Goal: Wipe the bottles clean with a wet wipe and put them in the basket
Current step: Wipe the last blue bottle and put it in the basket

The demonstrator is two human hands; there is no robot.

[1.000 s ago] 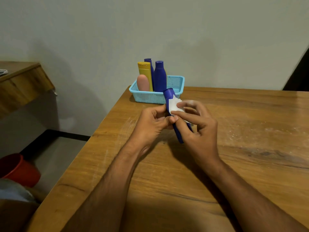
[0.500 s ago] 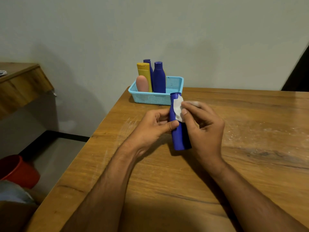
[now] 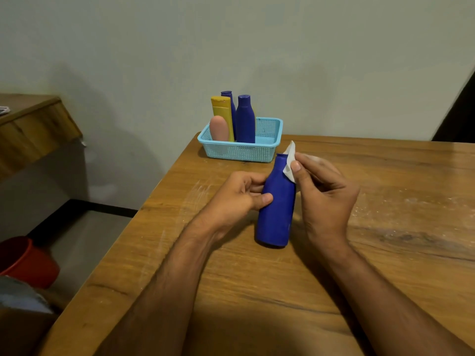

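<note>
My left hand (image 3: 237, 195) grips a blue bottle (image 3: 276, 214) round its upper body, holding it nearly upright just above the wooden table (image 3: 282, 291). My right hand (image 3: 326, 199) pinches a white wet wipe (image 3: 289, 160) against the bottle's neck and cap on its right side. Behind them, at the table's far left corner, stands a light blue basket (image 3: 244, 151). Inside it stand a yellow bottle (image 3: 221, 107), a pink bottle (image 3: 219, 128) and two blue bottles (image 3: 245, 119), one mostly hidden behind the yellow one.
The table's left edge runs diagonally from the basket toward me. A red bucket (image 3: 28, 260) sits on the floor at lower left. A wooden shelf (image 3: 33, 124) juts out at the left wall. White scuff marks show on the tabletop.
The blue bottle has turned from lying tilted between my hands to nearly upright. My right hand slid the wipe up from the bottle's body to its neck.
</note>
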